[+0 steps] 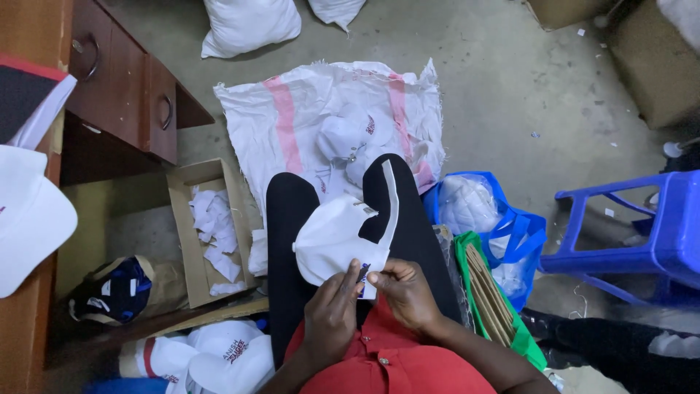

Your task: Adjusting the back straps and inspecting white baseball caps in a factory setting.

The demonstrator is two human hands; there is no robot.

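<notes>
- Far to the left of the left hand (332,310), a white cap (29,219) rests on the edge of a wooden desk (124,95).
- Lower left of that hand, a pile of white caps (211,354) lies on the floor, with a dark blue cap (117,290) beyond it.
- Up and left of the left hand, an open cardboard box (191,252) holds crumpled white paper (215,233).
- The left hand is closed narrowly, thumb and fingers pinching the lower edge of a white cap (332,237) that lies on the person's lap, over black trousers.
- The right hand (405,292), just beside the left, pinches the same cap edge at a small printed patch; its fingers are curled close.
- Ahead of both hands, a white woven sack (292,124) with pink stripes is spread on the floor, more white caps (350,138) lying on it.
- Right of the right hand, a green bag (470,252) holds flat brown cardboard pieces (485,292); a blue bag (510,226) stands behind it.
- Far right, a blue plastic stool (642,233) stands.
</notes>
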